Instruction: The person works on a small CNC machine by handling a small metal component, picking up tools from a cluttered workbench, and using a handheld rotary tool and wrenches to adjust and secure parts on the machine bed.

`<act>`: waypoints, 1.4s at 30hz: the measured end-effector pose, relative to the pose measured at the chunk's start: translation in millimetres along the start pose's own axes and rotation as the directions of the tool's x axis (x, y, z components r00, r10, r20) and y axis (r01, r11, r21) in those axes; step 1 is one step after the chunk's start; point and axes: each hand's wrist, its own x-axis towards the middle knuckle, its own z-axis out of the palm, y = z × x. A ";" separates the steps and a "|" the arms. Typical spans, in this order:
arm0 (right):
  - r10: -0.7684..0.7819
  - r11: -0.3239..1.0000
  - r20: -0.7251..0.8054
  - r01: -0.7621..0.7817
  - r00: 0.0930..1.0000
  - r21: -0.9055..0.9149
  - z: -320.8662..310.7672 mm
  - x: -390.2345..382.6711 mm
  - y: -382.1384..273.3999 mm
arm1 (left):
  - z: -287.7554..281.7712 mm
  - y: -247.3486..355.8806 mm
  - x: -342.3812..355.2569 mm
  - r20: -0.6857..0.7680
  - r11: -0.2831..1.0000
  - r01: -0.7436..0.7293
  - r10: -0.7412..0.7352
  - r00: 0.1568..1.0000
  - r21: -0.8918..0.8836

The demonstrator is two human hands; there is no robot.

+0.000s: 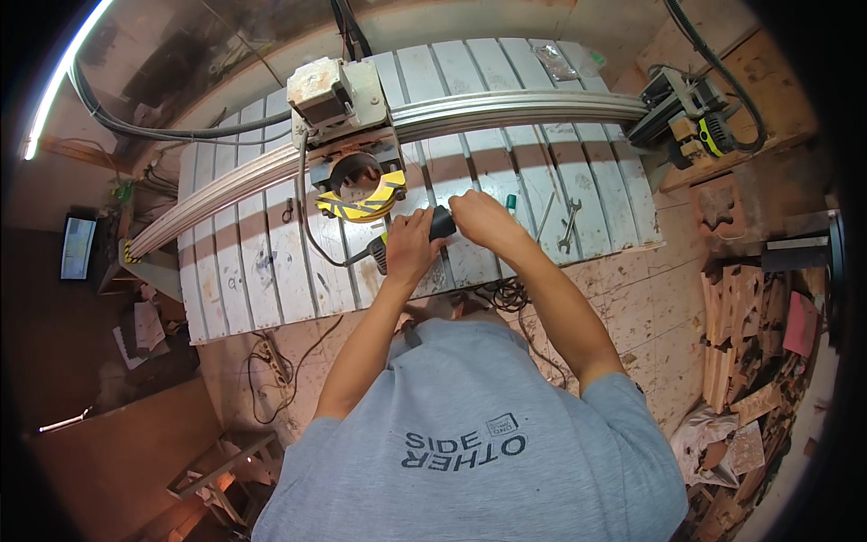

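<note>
On the near part of the slotted table point(307, 294), my left hand point(413, 244) is wrapped around a black-and-green corded power tool point(442, 222). Its dark round end points right, and its cord leaves from the left end. My right hand point(486, 219) is closed at that round end; what its fingers pinch is hidden. Just beyond my left hand is a yellow-and-black striped ring clamp point(366, 200), mounted on the machine carriage point(325, 95). A green-capped marker point(511, 203) and an open-ended wrench point(570, 224) lie right of my right hand.
An aluminium gantry beam point(524, 103) spans the table. A thin metal rod point(545, 217) lies beside the wrench, and a clear plastic bag point(554, 62) at the far edge. Coiled cable point(508, 294) hangs below the near edge. Wood offcuts point(731, 316) are piled at right.
</note>
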 end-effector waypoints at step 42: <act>0.928 0.371 -0.105 -0.869 0.357 0.327 39.3 -159.2 161.2 | 15.1 19.3 23.8 0.095 0.920 0.206 -0.250 0.964 0.335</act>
